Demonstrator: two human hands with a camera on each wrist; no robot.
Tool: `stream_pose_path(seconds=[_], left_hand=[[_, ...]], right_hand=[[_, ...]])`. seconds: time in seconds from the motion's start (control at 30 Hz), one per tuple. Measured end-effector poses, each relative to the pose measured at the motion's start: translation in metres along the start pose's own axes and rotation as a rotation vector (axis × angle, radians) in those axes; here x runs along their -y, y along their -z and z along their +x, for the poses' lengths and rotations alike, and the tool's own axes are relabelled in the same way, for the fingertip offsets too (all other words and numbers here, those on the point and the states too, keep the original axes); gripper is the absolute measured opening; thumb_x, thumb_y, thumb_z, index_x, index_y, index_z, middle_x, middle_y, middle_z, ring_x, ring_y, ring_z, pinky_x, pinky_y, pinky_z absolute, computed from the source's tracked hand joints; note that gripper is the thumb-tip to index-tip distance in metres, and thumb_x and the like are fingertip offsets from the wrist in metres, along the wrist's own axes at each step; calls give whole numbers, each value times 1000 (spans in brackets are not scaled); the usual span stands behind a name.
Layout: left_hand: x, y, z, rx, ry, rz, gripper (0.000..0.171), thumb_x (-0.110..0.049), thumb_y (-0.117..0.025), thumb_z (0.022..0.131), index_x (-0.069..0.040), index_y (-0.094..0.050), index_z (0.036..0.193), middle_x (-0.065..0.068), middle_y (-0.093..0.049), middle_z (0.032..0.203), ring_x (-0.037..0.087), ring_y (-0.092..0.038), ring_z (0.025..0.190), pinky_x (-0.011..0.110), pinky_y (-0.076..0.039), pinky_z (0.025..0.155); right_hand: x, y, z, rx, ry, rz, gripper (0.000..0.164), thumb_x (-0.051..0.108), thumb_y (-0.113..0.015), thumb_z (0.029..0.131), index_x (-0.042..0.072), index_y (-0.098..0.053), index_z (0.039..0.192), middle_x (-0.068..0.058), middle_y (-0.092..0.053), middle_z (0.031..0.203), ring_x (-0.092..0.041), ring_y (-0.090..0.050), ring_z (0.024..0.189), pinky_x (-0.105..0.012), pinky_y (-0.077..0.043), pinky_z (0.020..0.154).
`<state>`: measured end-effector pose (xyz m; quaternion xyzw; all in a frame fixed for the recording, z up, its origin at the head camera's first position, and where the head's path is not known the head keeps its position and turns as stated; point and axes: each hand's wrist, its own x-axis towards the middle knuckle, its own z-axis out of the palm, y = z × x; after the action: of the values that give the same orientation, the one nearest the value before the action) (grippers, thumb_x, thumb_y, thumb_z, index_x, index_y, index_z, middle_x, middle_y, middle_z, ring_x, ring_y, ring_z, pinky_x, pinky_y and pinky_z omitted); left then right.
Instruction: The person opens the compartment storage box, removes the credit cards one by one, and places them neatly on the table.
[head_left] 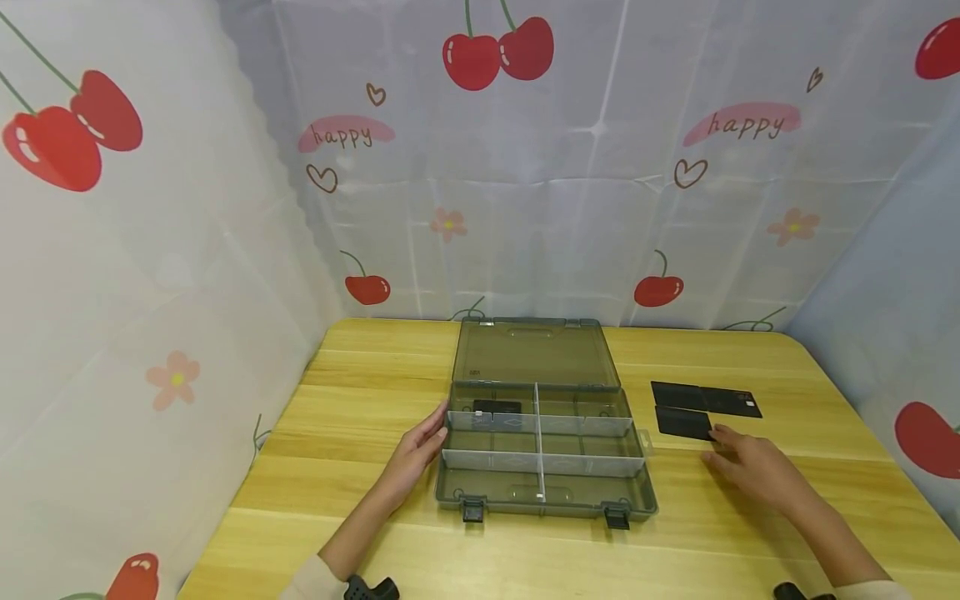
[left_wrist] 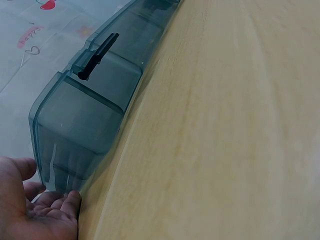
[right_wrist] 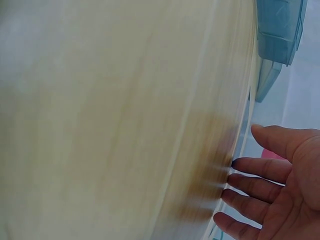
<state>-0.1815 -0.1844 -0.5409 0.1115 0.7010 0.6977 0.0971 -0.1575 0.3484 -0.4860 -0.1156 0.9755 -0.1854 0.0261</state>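
A translucent grey-green compartment box point(head_left: 591, 464) lies on the table with its lid point(head_left: 534, 354) folded back. In its back left compartment is a flat black card-like piece point(head_left: 498, 407). My left hand point(head_left: 411, 457) rests against the box's left side, its fingers loosely bent in the left wrist view. Right of the box, several flat black rectangular pieces lie close together: one at back left point(head_left: 677, 394), one at back right point(head_left: 731, 402), one nearer point(head_left: 683, 422). At the nearer piece's right corner are the fingertips of my right hand point(head_left: 753, 468); the right wrist view shows its fingers extended.
White dividers point(head_left: 491, 460) split the box into several compartments. Two dark latches point(head_left: 472, 510) hang from its front edge. A light wooden table point(head_left: 360, 367) carries everything, with a cherry-printed curtain point(head_left: 525, 242) behind and at both sides.
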Motion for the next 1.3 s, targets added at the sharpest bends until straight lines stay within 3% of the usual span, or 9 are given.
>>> stream_pose_path(seconds=[0.5, 0.63, 0.7, 0.77, 0.87, 0.93, 1.0, 1.1, 1.3], left_hand=[[-2, 0, 0, 2, 4, 12, 56, -25, -50, 109, -17, -31, 161, 6, -23, 166, 29, -23, 152, 53, -26, 118], [-1, 0, 1, 1, 4, 3, 56, -24, -50, 109, -17, -31, 161, 7, -23, 166, 30, -23, 152, 54, -26, 118], [-1, 0, 1, 3, 4, 1, 55, -23, -50, 109, -17, -31, 161, 7, -23, 166, 29, -23, 152, 54, -26, 118], [0, 0, 0, 2, 4, -2, 55, -23, -50, 109, -17, -32, 161, 6, -23, 166, 29, -23, 152, 53, -26, 118], [1, 0, 0, 4, 1, -5, 56, -24, -50, 109, -17, -31, 161, 6, -23, 166, 29, -22, 152, 53, -25, 119], [2, 1, 1, 5, 0, -6, 56, -24, -50, 109, -16, -31, 161, 6, -22, 167, 29, -22, 152, 52, -25, 119], [2, 1, 1, 9, 0, -5, 56, -24, -50, 109, -16, -31, 161, 6, -22, 167, 28, -22, 152, 52, -25, 119], [2, 2, 1, 16, -5, 3, 57, -25, -50, 109, -16, -30, 161, 7, -21, 167, 29, -21, 152, 52, -25, 119], [1, 1, 1, 14, -1, 11, 57, -27, -50, 109, -18, -30, 161, 5, -22, 167, 28, -22, 152, 51, -27, 119]], right_hand=[[1, -1, 2, 15, -25, -8, 60, 26, -67, 99, -20, -52, 134, -42, -45, 139, -59, -53, 117, -66, -50, 88], [2, 1, 3, 21, -26, 12, 61, 27, -66, 100, -20, -50, 136, -41, -53, 132, -57, -57, 114, -64, -52, 86], [4, 2, 3, -2, -18, 19, 62, 26, -65, 100, -20, -48, 137, -40, -59, 125, -53, -63, 105, -60, -55, 80], [8, 4, 2, -37, -22, 30, 60, 24, -64, 101, -19, -47, 139, -32, -69, 96, -42, -69, 77, -48, -57, 64], [14, 8, 2, -104, -26, 38, 58, 24, -62, 103, -16, -46, 142, -15, -59, 59, -23, -51, 44, -33, -43, 44], [20, 14, 2, -142, -25, 56, 54, 24, -61, 103, -14, -49, 141, -16, -59, 59, -25, -50, 44, -32, -41, 42], [27, 20, 2, -176, -10, 82, 52, 24, -60, 104, -14, -52, 138, -28, -69, 83, -37, -64, 61, -39, -53, 51], [39, 30, 2, -195, 17, 147, 48, 23, -59, 105, -14, -55, 135, -39, -60, 125, -52, -66, 98, -52, -60, 69], [66, 49, 3, -158, -3, 255, 51, 31, -54, 107, -9, -56, 139, -31, -59, 135, -48, -63, 113, -54, -58, 82]])
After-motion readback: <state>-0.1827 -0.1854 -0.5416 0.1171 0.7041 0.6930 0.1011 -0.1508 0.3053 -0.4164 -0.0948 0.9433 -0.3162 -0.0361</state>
